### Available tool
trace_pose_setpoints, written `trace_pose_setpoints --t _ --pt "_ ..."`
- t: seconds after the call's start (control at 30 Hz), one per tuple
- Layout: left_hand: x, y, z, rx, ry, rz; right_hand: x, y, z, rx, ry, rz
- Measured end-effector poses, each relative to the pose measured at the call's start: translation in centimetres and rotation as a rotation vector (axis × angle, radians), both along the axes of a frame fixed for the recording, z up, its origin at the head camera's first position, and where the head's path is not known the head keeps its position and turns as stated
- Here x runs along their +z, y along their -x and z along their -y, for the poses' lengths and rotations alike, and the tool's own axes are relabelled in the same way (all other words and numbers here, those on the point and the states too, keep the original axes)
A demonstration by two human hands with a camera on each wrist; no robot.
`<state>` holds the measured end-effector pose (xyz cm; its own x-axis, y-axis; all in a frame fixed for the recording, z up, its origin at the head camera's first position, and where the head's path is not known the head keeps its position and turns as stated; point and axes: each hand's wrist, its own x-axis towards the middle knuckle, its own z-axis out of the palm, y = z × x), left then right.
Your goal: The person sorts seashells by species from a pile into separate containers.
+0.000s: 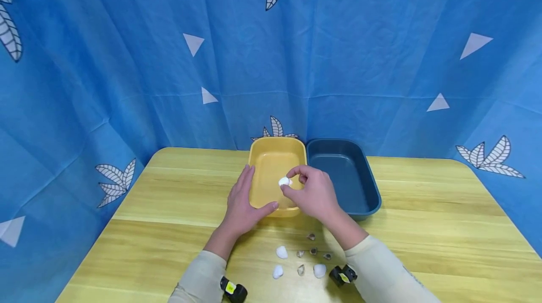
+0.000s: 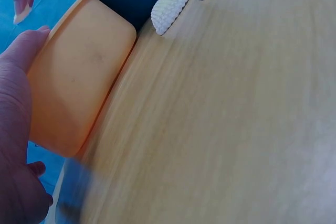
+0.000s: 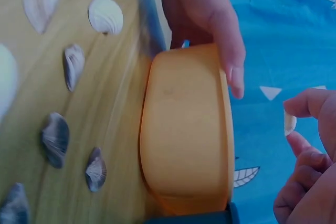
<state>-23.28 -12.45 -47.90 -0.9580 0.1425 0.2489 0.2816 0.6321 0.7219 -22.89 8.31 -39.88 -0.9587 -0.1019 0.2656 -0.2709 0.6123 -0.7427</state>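
Observation:
In the head view my right hand (image 1: 315, 192) pinches a small white seashell (image 1: 284, 181) between thumb and index finger, above the yellow bin (image 1: 271, 139). The same shell (image 3: 290, 123) shows edge-on at the fingertips in the right wrist view. My left hand (image 1: 244, 206) lies against the bin's near left corner, its fingers straight along the left side and its thumb at the front rim. In the left wrist view the left thumb (image 2: 26, 48) touches the rim. Most of the bin's inside floor is visible in the head view.
A dark blue bin (image 1: 373, 185) stands against the yellow one's right side. On the wooden table (image 1: 423, 227) before the bins lie white shells (image 1: 319, 270) and several small brownish-grey shells (image 1: 313, 251). A blue patterned curtain (image 1: 262, 49) hangs behind.

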Motion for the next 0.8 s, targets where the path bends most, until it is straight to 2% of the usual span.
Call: trace_pose_setpoints --t 0.13,0.47,0.8 --pt "0.0 0.1 0.1 0.006 0.003 0.015 -0.1 1.1 0.5 -0.019 -0.002 0.024" --pt "-0.1 0.1 0.2 -0.005 0.004 -0.005 -0.7 4.0 1.5 -0.056 -0.053 0.045" --pt "0.0 0.3 0.3 -0.015 0.003 -0.021 -1.4 6.2 2.5 -0.072 0.007 0.086"
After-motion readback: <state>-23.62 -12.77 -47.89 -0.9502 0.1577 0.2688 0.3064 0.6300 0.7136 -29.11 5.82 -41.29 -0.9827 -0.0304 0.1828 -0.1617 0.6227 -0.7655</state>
